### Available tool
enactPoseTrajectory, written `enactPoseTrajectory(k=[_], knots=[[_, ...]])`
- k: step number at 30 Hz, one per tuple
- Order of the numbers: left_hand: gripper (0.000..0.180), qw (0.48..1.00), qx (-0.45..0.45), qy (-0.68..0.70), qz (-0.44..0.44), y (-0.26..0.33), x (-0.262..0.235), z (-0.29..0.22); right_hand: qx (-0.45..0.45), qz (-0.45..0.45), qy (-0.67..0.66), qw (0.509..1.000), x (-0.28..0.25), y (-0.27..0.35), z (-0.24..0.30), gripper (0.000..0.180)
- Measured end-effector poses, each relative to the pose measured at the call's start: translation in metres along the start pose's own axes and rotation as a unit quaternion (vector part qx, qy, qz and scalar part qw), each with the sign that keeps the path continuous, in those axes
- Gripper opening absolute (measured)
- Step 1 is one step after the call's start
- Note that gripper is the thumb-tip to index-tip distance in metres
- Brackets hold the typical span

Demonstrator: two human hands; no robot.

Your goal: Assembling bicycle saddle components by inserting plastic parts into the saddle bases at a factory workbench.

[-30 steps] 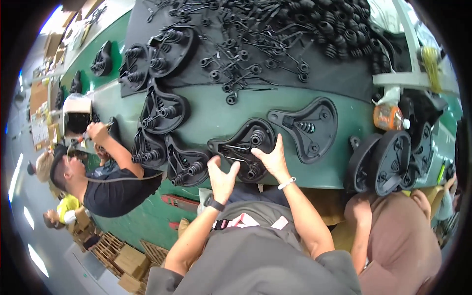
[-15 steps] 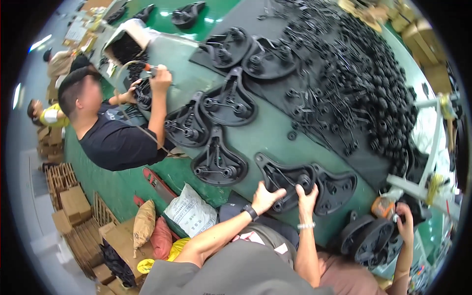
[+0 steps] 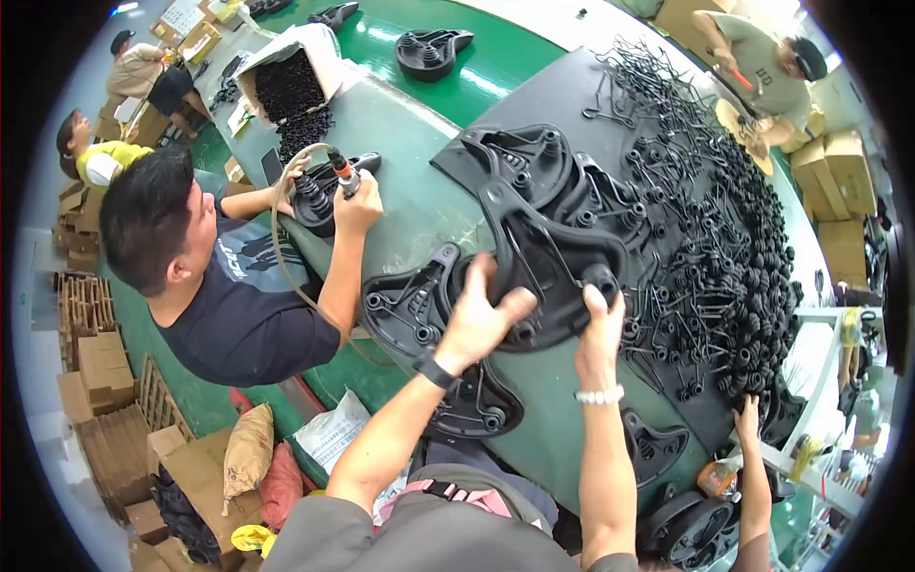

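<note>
Both of my hands grip a black bicycle saddle base (image 3: 562, 262), its underside with metal rods and round springs facing up. It is tilted above the table, narrow end away from me. My left hand (image 3: 481, 319) holds its left edge, thumb reaching over the inside. On the near right side, my right hand (image 3: 600, 334) pinches the rim beside a spring. Under my left arm lie two saddle bases, one at the left (image 3: 405, 310) and one nearer me (image 3: 481, 405). Just beyond the held piece, more saddle bases (image 3: 522, 162) rest on a dark mat (image 3: 500, 110).
A large heap of black rods and springs (image 3: 686, 276) covers the mat's right side. At left, a co-worker drives a power screwdriver (image 3: 345, 176) into another saddle base. A bin of small black parts (image 3: 286, 91) stands beyond. Another person's hand (image 3: 748, 419) reaches in at right.
The saddle base has come up off the near table area and moved farther out, with both hands still on it. My view has shifted. The other person's hand at right now reaches the heap.
</note>
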State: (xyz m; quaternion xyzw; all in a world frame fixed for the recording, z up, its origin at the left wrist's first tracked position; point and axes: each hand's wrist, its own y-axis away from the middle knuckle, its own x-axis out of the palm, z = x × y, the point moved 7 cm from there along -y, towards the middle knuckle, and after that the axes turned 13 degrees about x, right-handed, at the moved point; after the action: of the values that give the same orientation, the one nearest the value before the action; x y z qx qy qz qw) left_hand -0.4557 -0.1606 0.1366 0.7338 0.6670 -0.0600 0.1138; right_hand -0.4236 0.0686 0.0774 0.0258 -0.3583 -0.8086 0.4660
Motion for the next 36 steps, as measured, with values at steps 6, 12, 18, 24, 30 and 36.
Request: enactPoseTrajectory(k=[6, 12, 18, 24, 30, 36], knots=[[0.045, 0.944, 0.131, 0.159, -0.258, 0.024, -0.158, 0.066, -0.044, -0.077, 0.036, 0.995, 0.188, -0.059, -0.028, 0.104], [0.034, 0.967, 0.01, 0.136, -0.215, 0.1, -0.178, 0.115, 0.106, -0.231, 0.206, 0.945, 0.259, -0.093, -0.096, 0.131], [0.029, 0.976, -0.021, 0.126, -0.176, 0.122, -0.152, 0.123, 0.149, -0.222, 0.246, 0.932, 0.289, -0.112, -0.142, 0.125], [0.038, 0.988, 0.012, 0.115, -0.104, 0.12, -0.131, 0.127, 0.198, -0.171, 0.224, 0.939, 0.277, -0.134, -0.154, 0.124], [0.03, 0.991, 0.084, 0.091, -0.042, 0.093, -0.063, 0.088, -0.053, -0.018, 0.203, 0.978, 0.21, -0.083, -0.091, 0.085], [0.042, 0.964, 0.12, -0.034, 0.233, 0.097, 0.096, 0.045, -0.264, -0.342, 0.397, 0.81, -0.13, 0.064, -0.02, 0.036]])
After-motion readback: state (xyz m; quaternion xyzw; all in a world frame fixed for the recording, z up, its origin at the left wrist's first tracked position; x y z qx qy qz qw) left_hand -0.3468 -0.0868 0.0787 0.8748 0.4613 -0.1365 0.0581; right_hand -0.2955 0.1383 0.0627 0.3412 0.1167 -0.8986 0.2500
